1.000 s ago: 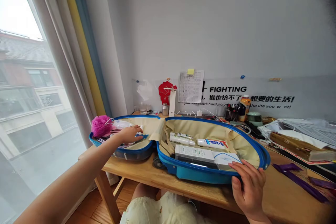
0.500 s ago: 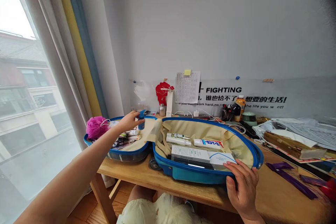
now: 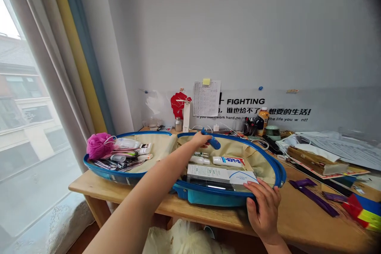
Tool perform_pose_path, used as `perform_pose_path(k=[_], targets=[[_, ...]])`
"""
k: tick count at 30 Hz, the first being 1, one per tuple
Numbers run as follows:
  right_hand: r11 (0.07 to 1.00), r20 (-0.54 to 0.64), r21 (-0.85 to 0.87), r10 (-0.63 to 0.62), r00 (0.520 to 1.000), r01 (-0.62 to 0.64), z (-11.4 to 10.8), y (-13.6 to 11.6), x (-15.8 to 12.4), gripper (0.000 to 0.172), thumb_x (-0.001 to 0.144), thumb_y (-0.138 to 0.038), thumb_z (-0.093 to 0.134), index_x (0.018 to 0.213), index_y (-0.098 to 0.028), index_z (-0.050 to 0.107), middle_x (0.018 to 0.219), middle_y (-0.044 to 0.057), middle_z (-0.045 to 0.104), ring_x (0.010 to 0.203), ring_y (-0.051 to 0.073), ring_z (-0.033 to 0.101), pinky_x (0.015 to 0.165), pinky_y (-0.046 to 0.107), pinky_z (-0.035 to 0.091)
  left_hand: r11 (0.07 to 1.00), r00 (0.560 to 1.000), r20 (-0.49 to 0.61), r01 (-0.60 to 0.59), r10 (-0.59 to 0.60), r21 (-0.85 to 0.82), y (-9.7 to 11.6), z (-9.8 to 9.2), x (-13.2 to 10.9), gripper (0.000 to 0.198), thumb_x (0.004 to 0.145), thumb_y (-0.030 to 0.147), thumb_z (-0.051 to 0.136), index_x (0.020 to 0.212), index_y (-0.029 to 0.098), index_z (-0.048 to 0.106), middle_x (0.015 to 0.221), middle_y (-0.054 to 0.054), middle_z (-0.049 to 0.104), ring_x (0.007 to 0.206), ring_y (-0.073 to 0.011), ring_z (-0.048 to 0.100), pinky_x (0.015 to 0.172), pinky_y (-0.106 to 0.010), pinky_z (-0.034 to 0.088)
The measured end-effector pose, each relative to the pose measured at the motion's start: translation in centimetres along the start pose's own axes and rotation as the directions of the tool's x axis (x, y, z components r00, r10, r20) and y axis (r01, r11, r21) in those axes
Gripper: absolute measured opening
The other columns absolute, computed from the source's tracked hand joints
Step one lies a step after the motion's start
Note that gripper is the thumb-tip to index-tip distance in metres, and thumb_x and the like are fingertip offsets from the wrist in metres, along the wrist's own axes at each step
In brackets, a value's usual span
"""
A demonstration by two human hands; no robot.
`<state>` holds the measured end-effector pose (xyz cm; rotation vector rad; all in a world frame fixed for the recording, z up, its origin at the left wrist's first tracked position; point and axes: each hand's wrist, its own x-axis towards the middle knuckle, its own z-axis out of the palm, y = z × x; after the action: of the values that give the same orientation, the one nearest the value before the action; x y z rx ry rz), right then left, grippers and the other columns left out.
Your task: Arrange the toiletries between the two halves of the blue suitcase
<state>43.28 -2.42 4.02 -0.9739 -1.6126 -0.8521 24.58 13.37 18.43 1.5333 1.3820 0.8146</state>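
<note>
An open blue hard-shell suitcase [image 3: 208, 197] with a cream lining lies on the wooden desk [image 3: 98, 180], its two halves side by side. My left hand [image 3: 199, 139] is shut on a small blue bottle [image 3: 212, 142], holding it over the far rim of the right half. Below it lie white tubes, a tube of toothpaste [image 3: 228, 161] and a white box [image 3: 222, 176]. My right hand [image 3: 263, 208] grips the suitcase's front rim. In the left half are a pink bath puff [image 3: 99, 146] and several toiletries [image 3: 122, 158].
A yellow-topped bottle [image 3: 262, 121], a pen holder [image 3: 250, 127] and cables stand along the wall behind the suitcase. Papers and a book [image 3: 312, 158] lie to the right. Purple strips [image 3: 312, 196] and a colourful box [image 3: 361, 212] sit on the desk's right side.
My left hand has carried the blue bottle rightward, from above the suitcase's left half to the right half. My right hand stays on the rim, and the view has turned left-to-right across the scene.
</note>
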Motion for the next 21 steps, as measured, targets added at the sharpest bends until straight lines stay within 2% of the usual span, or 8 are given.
perform_pose_path(k=[4, 9, 14, 21], targets=[[1.0, 0.009, -0.018, -0.016, 1.0, 0.016, -0.1, 0.0, 0.1, 0.026, 0.092, -0.026, 0.037, 0.103, -0.02, 0.059, 0.092, 0.007, 0.064, 0.107, 0.023, 0.055, 0.106, 0.045, 0.026, 0.997, 0.994, 0.076, 0.079, -0.079, 0.0, -0.2, 3.0, 1.1, 0.025, 0.091, 0.026, 0.057, 0.113, 0.014, 0.054, 0.089, -0.001, 0.062, 0.065, -0.0078, 0.058, 0.056, -0.021, 0.05], [1.0, -0.001, -0.016, -0.005, 1.0, 0.005, -0.2, -0.2, 0.2, 0.025, 0.092, -0.026, 0.037, 0.105, -0.022, 0.058, 0.094, 0.006, 0.064, 0.106, 0.022, 0.056, 0.106, 0.044, 0.027, 0.988, 0.981, 0.129, 0.137, -0.145, 0.066, -1.3, 4.6, 2.0, 0.029, 0.092, 0.035, 0.056, 0.113, 0.014, 0.057, 0.099, -0.004, 0.062, 0.077, -0.0116, 0.061, 0.065, -0.027, 0.054], [1.0, -0.009, -0.004, 0.003, 1.0, -0.003, -0.1, -0.3, 0.1, 0.025, 0.092, -0.026, 0.038, 0.104, -0.021, 0.059, 0.093, 0.006, 0.064, 0.105, 0.023, 0.056, 0.106, 0.045, 0.026, 0.976, 0.972, 0.154, 0.151, -0.176, 0.159, -2.3, 4.7, 2.4, 0.033, 0.092, 0.037, 0.056, 0.116, 0.015, 0.057, 0.109, -0.007, 0.062, 0.089, -0.0157, 0.062, 0.076, -0.035, 0.056], [1.0, 0.002, 0.004, -0.011, 1.0, 0.011, -0.2, -0.2, 0.2, 0.025, 0.091, -0.025, 0.039, 0.104, -0.021, 0.06, 0.092, 0.006, 0.063, 0.105, 0.023, 0.056, 0.107, 0.044, 0.025, 0.918, 0.985, 0.025, 0.15, -0.171, 0.368, -3.2, 3.3, 3.1, 0.034, 0.091, 0.037, 0.057, 0.118, 0.016, 0.057, 0.118, -0.008, 0.059, 0.101, -0.0196, 0.06, 0.087, -0.041, 0.053]])
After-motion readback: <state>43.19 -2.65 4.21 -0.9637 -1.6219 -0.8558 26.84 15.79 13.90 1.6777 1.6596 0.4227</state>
